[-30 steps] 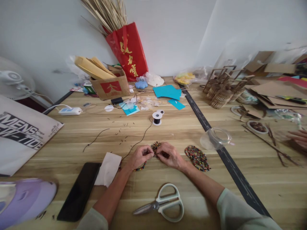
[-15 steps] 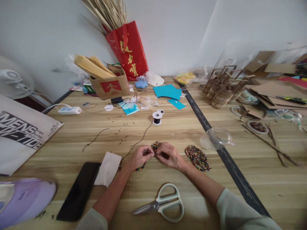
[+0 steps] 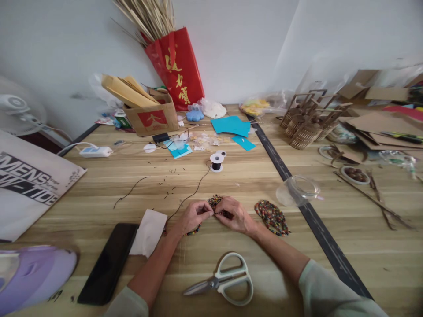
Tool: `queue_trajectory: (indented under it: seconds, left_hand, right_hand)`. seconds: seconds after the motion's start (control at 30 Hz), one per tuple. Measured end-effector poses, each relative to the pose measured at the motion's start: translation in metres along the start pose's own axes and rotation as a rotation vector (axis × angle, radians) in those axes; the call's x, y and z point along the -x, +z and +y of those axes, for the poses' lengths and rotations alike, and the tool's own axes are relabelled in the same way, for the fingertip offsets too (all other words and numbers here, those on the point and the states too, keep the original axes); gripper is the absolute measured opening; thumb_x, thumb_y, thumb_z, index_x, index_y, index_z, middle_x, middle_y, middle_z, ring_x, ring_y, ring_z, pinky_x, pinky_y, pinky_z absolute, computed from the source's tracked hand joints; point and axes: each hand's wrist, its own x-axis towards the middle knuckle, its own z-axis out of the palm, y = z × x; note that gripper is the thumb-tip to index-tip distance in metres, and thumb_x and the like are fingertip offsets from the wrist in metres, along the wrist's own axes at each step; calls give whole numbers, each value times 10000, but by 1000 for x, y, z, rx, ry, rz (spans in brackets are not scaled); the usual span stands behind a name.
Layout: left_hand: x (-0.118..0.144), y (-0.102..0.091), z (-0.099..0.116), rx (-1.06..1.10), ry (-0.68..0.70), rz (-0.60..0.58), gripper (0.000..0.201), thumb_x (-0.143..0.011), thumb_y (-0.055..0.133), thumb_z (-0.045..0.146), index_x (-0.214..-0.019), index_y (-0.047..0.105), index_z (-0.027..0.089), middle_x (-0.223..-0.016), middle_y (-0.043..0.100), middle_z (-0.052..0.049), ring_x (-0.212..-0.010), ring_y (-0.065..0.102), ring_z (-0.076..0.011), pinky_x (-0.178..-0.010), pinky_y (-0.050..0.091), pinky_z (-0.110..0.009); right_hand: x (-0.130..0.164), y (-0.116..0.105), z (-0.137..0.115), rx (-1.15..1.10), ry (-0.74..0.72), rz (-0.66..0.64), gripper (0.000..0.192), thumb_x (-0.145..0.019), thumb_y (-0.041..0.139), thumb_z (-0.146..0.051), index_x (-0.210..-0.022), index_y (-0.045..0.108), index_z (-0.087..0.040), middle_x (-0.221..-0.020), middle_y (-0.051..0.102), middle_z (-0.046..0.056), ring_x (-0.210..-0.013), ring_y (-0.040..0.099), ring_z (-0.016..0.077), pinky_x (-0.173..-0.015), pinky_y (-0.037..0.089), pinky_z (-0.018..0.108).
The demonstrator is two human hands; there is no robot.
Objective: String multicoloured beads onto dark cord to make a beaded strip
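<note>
My left hand (image 3: 194,215) is closed in a pinch, its fingertips almost meeting those of my right hand (image 3: 235,215). What sits between the left fingertips is too small to make out, perhaps cord or beads. The right hand pinches too, over a coil of multicoloured beads (image 3: 215,200) that it partly covers. Below the left hand shows a short curve of a bead string (image 3: 195,230). Black cord (image 3: 194,191) runs from a white spool (image 3: 217,162) down behind the left hand. A second bead coil (image 3: 271,217) lies right of the right hand.
Scissors (image 3: 224,281) with pale handles lie in front of me. A black phone (image 3: 108,264) and a white paper piece (image 3: 148,233) are to the left. A clear plastic container (image 3: 297,191) stands to the right, near a black strip (image 3: 280,167). Small bamboo baskets (image 3: 306,127) stand farther back.
</note>
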Motion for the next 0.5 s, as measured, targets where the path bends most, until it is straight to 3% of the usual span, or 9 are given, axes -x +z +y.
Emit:
queue_trajectory:
  seconds: [0.5]
  left_hand:
    - [1, 0, 0, -48, -20, -9, 135, -745, 624, 268, -692, 602, 147, -649, 566, 21, -610, 496, -100, -587, 389, -196]
  right_hand:
    - [1, 1, 2, 0, 17, 0, 32, -884, 586, -200, -887, 616, -190, -799, 672, 62, -773, 600, 186, -739, 473, 334]
